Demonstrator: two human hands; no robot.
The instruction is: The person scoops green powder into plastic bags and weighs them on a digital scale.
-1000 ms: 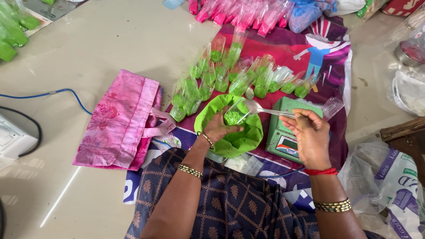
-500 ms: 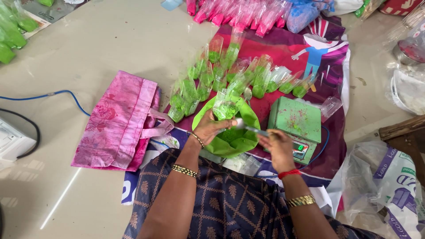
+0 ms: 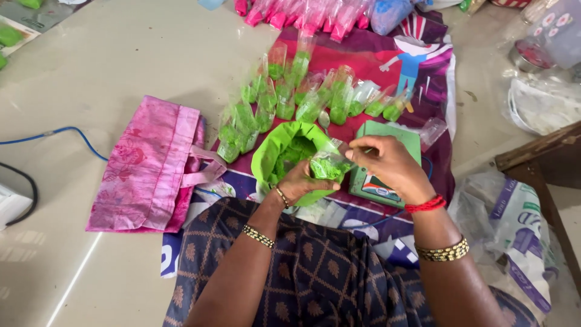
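Observation:
My left hand [image 3: 301, 180] holds a small clear packet of green powder [image 3: 327, 165] over the edge of a green bag of the same powder [image 3: 279, 158]. My right hand [image 3: 389, 163] pinches the packet's top from the right side. Whether it also holds a spoon cannot be seen. Just behind my right hand sits a small green weighing scale [image 3: 396, 135]. Several filled clear packets of green powder [image 3: 284, 97] lie in rows beyond the green bag on a printed red and purple sheet [image 3: 387, 60].
A pink cloth bag [image 3: 148, 166] lies to the left, with a blue cable [image 3: 72, 134] and a black cable [image 3: 27, 188] beyond it. Pink powder packets [image 3: 302, 12] lie at the top. A printed plastic sack [image 3: 514, 224] and a wooden edge [image 3: 538, 151] are on the right.
My right hand came back from above the scale to the green bag. My left hand lifted a filled packet out of the bag, and both hands now meet at it.

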